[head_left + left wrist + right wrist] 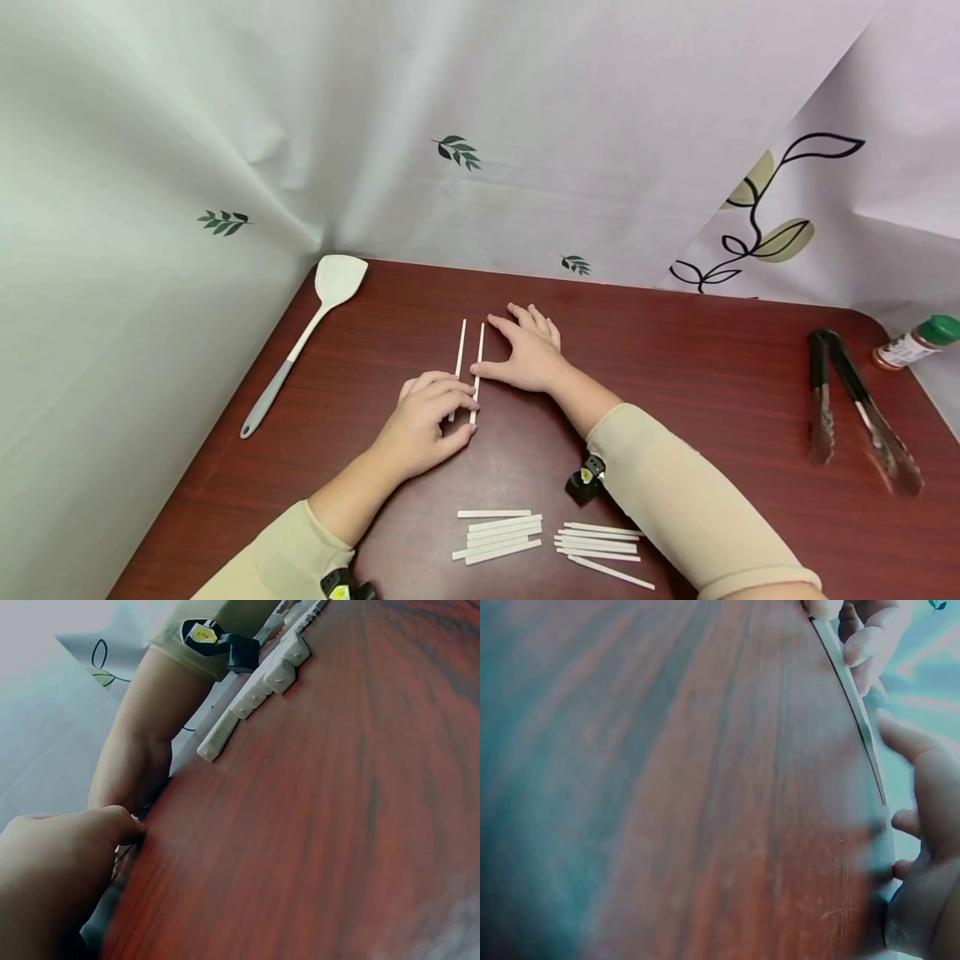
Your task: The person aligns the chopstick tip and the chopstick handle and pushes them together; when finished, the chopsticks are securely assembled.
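Two thin white lines of stick lie nearly parallel on the table; whether each is one piece or several end to end, I cannot tell. My left hand (429, 419) reaches over the left white stick (461, 346) and pinches the near end of the right white stick (481, 342) between thumb and fingers. In the right wrist view, that stick (847, 681) runs out from between the left fingertips. Thumb touching the right stick's middle, my right hand (527, 360) spreads its fingers beside the far end. The left hand partly covers the left stick.
Two groups of white sticks, a left group (502, 533) and a right group (598, 546), lie near the front. A white spatula (306, 336) with a grey handle rests at left. Metal tongs (862, 400) and a green-capped bottle (906, 348) lie at right. Curtains (525, 125) border the table.
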